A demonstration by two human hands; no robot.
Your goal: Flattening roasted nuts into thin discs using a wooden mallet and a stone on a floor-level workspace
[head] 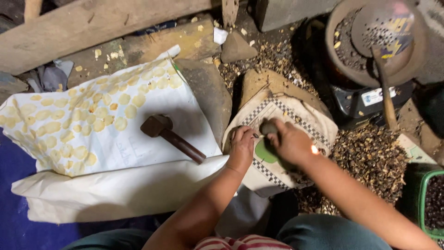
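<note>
Far out to the left of both hands lies a white sheet (138, 139) spread on the floor, covered with rows of flat, pale yellow discs (69, 125). Closer in, still left of the hands, a dark brown wooden mallet (171, 134) rests on that sheet, its handle angled down toward the left hand. Between the sheet and the hands sits a grey stone slab (208, 92).

The left hand (241, 144) is curled, fingers bent down onto a cloth with a checkered border (296, 115), its fingertips pinching something small and dark; what exactly it is I cannot tell. Just beside it, almost touching, the right hand (290, 142) is closed around a rounded grey stone (268, 126), gripping it from above. Under the two hands a green patch (264, 153) shows on the cloth.

To the right of the right hand spreads a heap of brown husks and shells (370, 157). Beyond it, up and right, a round pan with dark seeds (351, 41) sits on a black stove (365, 102), with a perforated ladle (384, 32) lying across it. At the far right edge, a green basket (423, 203) holds dark seeds.
</note>
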